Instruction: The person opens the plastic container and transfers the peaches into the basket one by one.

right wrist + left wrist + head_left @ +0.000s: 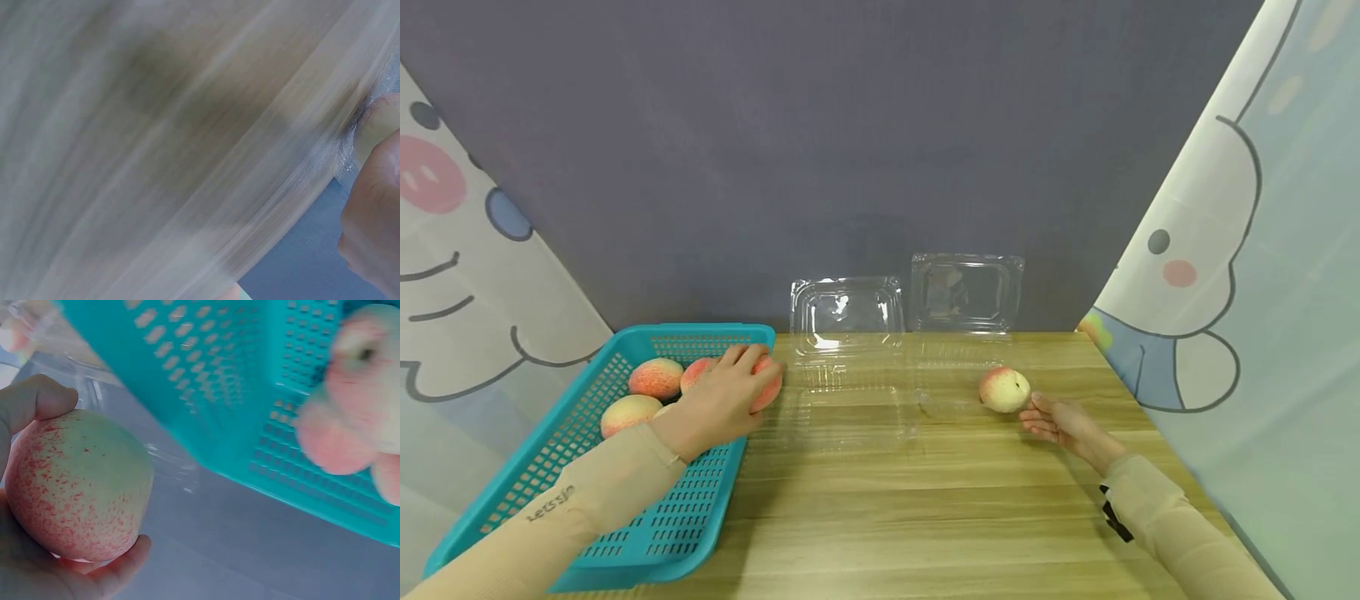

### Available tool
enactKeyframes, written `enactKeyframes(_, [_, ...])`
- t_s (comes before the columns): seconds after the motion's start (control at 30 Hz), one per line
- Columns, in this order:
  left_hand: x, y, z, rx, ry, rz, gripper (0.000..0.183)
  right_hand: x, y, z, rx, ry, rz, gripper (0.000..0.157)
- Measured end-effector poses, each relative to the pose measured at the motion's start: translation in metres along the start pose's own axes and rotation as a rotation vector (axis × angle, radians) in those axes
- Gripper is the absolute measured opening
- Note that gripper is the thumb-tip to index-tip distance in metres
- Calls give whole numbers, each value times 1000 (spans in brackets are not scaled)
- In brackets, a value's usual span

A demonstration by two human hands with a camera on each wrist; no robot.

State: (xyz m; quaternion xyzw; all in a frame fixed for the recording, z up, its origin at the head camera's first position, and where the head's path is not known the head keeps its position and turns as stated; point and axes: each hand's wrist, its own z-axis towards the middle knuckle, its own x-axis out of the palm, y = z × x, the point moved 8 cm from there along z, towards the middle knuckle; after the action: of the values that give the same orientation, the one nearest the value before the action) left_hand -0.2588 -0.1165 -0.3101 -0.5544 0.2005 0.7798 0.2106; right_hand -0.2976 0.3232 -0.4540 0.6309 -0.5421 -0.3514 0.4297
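Note:
My left hand (718, 400) grips a peach (81, 487) at the right rim of the blue basket (722, 508). In the left wrist view, the thumb lies over its top and fingers come round beneath it. On the right, the fingertips of my right hand (1063, 425) are right at the side of a pale yellow and red peach (1002, 390), with the fingers fairly straight. That peach overlaps the right edge of a clear plastic clamshell box (966, 292) in the head view. In the right wrist view, my hand hides much of this peach.
Several other peaches (657, 378) lie in the basket. A second clear clamshell box (847, 317) stands with its lid up beside the first, between basket and right hand. The wood-grain table (850, 517) ends at a grey curtain (850, 150) behind.

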Motion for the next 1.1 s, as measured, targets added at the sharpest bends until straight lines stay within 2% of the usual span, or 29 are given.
enactKeyframes(0.17, [-3, 21, -21, -44, -24, 13, 56, -1, 0, 0, 3, -3, -3, 27])
enactKeyframes(0.47, [-7, 52, -60, -60, -79, 48, 53, -3, -2, 1, 9, -9, -7, 28])
enactKeyframes(0.53, [-7, 57, -67, -72, -71, 47, 54, -4, -2, 1, 9, -12, -5, 28])
enactKeyframes(0.73, [1, 73, -87, -152, 25, 24, 62, -3, -2, 0, 8, 4, 3, 27])
enactKeyframes(0.97, [4, 82, -103, -171, 20, 30, 60, -3, -1, 0, 2, 6, -3, 26])
enactKeyframes(1.1, [6, 85, -111, -190, 60, 36, 61, -1, 0, 0, -7, 22, -15, 27])
